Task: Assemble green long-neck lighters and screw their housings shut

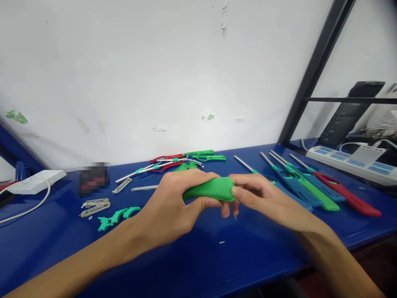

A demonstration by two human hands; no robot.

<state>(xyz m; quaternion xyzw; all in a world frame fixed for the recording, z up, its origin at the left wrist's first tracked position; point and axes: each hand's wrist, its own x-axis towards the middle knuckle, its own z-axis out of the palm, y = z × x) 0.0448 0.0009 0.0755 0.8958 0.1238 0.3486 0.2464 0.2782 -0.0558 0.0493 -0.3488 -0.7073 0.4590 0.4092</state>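
My left hand (173, 203) is wrapped round the green handle of a long-neck lighter (211, 189), held a little above the table. With thumb and fingers, my right hand (257, 194) pinches the handle's right end. A metal tube (144, 188) shows left of my left hand; whether it joins the held handle is hidden. Below the hands a small screw (222, 242) lies on the blue table (198, 265). Turquoise plastic trigger pieces (118, 217) and clear fuel tanks (95, 206) lie to the left.
Green and red handle shells (204, 155) and metal tubes (149, 169) are piled near the wall. Several lighters, including a red-handled one (347, 193), lie in a row at right. A power strip (350, 163) and a white box with a cable (40, 182) stand at the sides.
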